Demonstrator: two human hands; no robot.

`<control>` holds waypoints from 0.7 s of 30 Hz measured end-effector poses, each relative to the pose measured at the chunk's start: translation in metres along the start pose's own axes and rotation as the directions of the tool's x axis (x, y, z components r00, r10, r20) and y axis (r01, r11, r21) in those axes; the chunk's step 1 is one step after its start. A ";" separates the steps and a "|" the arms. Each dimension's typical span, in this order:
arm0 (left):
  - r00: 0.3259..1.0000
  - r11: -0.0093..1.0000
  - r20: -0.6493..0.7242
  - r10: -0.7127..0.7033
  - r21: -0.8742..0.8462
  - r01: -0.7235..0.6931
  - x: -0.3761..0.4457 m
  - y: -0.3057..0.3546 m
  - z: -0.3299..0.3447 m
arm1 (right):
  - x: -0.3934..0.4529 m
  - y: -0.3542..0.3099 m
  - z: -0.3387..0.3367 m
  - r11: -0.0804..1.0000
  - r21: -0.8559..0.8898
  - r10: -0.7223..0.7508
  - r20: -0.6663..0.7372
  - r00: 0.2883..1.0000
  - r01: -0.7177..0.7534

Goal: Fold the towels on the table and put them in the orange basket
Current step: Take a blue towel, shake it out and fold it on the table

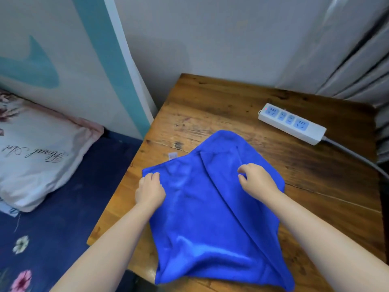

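Blue towel (210, 218) lies on the table (221, 106). Left hand (150, 190) pinches the towel's left corner with curled fingers; right hand (257, 181) pinches a fold near its middle.

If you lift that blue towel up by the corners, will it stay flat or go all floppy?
Probably floppy: the blue towel already creases and bunches where the left hand and right hand pinch it. It looks thin and soft, so likely light. Its fuzzy surface should grip the wooden table, not slide.
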State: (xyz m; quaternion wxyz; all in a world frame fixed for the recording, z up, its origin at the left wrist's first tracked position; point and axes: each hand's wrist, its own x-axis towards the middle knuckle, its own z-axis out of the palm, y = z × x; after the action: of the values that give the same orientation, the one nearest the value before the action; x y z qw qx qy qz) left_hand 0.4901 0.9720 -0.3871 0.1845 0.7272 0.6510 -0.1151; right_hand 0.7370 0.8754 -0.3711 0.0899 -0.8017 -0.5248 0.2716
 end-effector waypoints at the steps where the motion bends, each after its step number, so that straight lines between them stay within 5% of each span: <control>1: 1.000 1.000 -0.011 0.001 0.016 0.000 0.007 -0.002 0.000 | 0.008 -0.002 0.001 1.000 -0.026 -0.014 -0.006 1.000 0.014; 5: 1.000 0.996 0.013 -0.012 0.089 0.011 0.033 -0.018 0.002 | 0.040 -0.015 0.009 0.989 -0.139 -0.053 -0.020 0.998 0.050; 9: 0.996 0.982 0.029 0.081 0.167 -0.084 0.053 -0.034 0.002 | 0.070 -0.028 0.013 0.963 -0.270 0.037 0.113 0.993 -0.005; 13: 0.963 0.948 0.041 0.266 -0.194 -0.253 0.058 -0.043 -0.016 | 0.071 -0.034 0.004 0.942 -0.336 0.018 0.088 0.996 0.013; 16: 0.910 0.786 0.082 0.407 -0.539 -0.303 0.055 -0.044 -0.042 | 0.046 -0.023 -0.009 0.979 -0.188 -0.053 0.154 0.987 0.082; 18: 0.783 0.695 0.355 0.510 -0.707 -0.132 0.049 -0.040 -0.062 | 0.023 -0.014 -0.020 0.987 -0.104 -0.088 0.281 0.956 0.122; 21: 0.361 0.856 0.783 0.506 -0.506 -0.103 0.041 -0.029 -0.074 | -0.010 -0.012 -0.037 0.999 -0.003 -0.036 0.572 0.819 0.045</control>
State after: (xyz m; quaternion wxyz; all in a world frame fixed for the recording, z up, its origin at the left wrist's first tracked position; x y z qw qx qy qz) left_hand 0.4613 1.0423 -0.3403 0.6545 0.6110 0.3083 -0.3214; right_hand 0.7441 0.8768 -0.3314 -0.0724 -0.6727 -0.5467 0.4933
